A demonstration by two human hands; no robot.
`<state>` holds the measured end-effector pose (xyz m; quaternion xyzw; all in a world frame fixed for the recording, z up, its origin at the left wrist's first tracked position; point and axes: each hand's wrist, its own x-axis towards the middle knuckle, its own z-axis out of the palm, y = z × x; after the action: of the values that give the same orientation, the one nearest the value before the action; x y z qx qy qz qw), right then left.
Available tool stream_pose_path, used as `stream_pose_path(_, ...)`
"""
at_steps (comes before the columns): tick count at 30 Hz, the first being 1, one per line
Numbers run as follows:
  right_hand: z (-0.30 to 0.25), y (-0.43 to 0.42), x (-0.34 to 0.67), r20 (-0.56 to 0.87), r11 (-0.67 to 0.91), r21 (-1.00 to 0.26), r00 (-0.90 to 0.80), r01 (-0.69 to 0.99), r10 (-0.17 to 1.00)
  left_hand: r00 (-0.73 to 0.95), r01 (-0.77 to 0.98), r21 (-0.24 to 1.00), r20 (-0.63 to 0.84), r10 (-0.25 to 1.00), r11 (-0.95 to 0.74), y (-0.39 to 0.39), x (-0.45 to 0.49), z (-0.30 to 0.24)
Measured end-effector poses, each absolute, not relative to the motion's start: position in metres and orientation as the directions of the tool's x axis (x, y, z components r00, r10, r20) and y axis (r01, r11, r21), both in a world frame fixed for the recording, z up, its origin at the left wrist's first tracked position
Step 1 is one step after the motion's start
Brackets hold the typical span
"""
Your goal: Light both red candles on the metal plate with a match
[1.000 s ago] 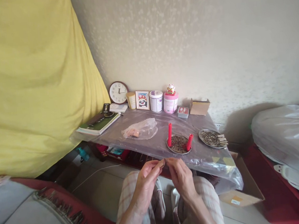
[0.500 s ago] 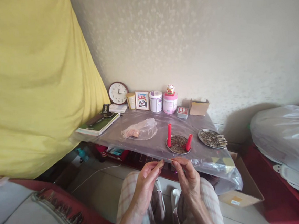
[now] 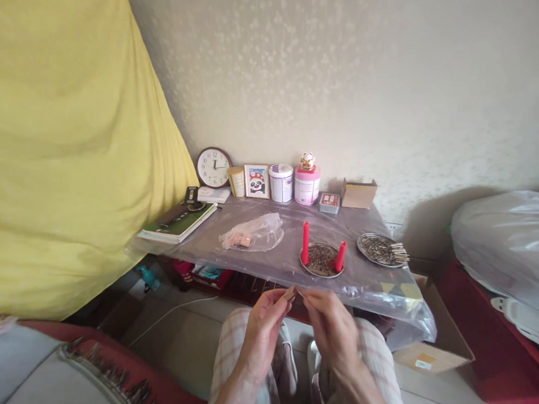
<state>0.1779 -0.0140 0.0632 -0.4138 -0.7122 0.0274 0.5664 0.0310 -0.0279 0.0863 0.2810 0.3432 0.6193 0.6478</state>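
Over my lap, just off the table's front edge, my left hand (image 3: 261,330) is closed on a small matchbox (image 3: 290,292), its end showing past the fingertips. My right hand (image 3: 334,327) pinches a thin matchstick (image 3: 300,293), whose tip is right beside the box; I cannot tell if they touch. Beyond the hands, two red candles (image 3: 305,244) of unequal height stand on a round metal plate (image 3: 323,275) covered with dark seeds or bits. To the right, a second such plate (image 3: 364,257) carries several pale matchsticks (image 3: 399,253) over its edge.
A plastic-covered table (image 3: 256,268) holds a crumpled plastic bag (image 3: 257,233), books (image 3: 178,226), a clock (image 3: 214,167), a picture frame (image 3: 257,181), two tubs (image 3: 281,183) and a small tin (image 3: 329,203). A cardboard box (image 3: 441,331) sits on the floor at right.
My right hand has turned and moved left, bringing the matchstick up to the matchbox. The left hand has stayed nearly still.
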Motion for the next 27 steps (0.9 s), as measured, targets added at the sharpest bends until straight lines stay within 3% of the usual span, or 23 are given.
stream_pose_path(6, 0.04, 0.026, 0.199, 0.771, 0.529, -0.586, 0.222, 0.614, 0.596, 0.024, -0.574, 0.813, -0.099, 0.995, 0.094, -0.032, 0.029, 0.087)
stream_pose_path(13, 0.052, 0.009, 0.199, 0.582, 0.447, -0.8, 0.336, 0.401, 0.741, 0.012, -0.586, 0.803, -0.124, 0.992, 0.108, -0.032, 0.03, 0.079)
stream_pose_path(27, 0.051, 0.016, 0.197, 0.544, 0.426, -0.836, 0.427, 0.346, 0.722, -0.024, -0.598, 0.794, -0.152, 0.988, 0.107, -0.035, 0.017, 0.075)
